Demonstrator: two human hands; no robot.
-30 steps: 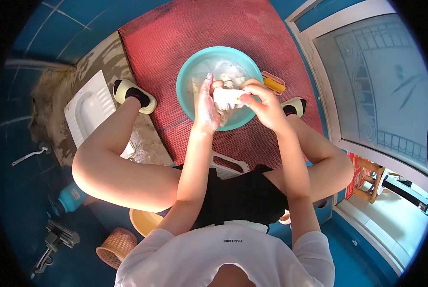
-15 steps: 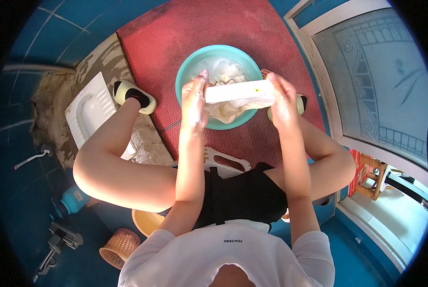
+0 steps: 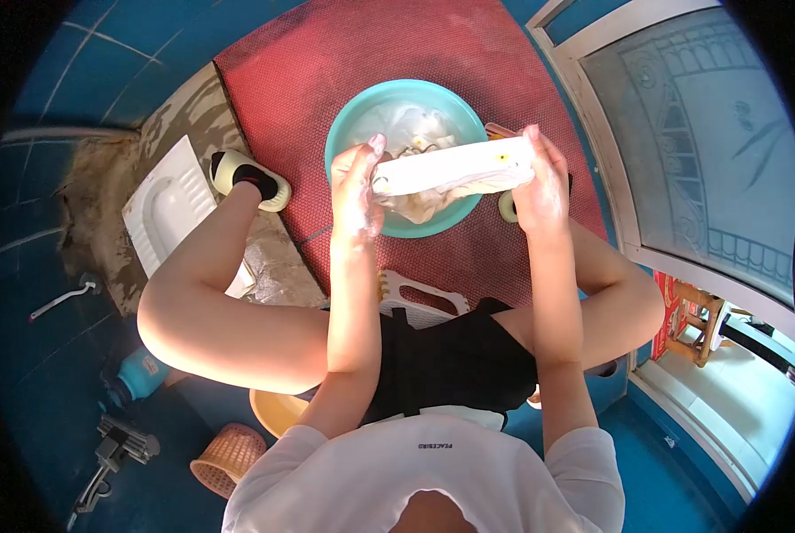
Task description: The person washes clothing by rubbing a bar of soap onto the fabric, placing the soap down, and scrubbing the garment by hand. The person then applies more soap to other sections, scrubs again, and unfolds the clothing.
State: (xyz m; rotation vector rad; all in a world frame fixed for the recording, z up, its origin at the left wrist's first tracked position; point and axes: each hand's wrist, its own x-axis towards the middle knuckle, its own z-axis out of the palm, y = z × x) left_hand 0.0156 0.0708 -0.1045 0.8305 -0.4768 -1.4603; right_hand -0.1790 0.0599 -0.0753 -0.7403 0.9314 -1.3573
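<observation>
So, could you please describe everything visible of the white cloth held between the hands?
The white cloth is stretched into a flat, slightly slanting band, with a small yellow mark towards its right end and looser folds along its near edge. The left hand and right hand grip its ends over the round turquoise basin.

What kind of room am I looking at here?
Most likely a washroom: a white squat toilet sits beside the red mat, the walls are blue-tiled, and a toothbrush-like item hangs there.
</observation>
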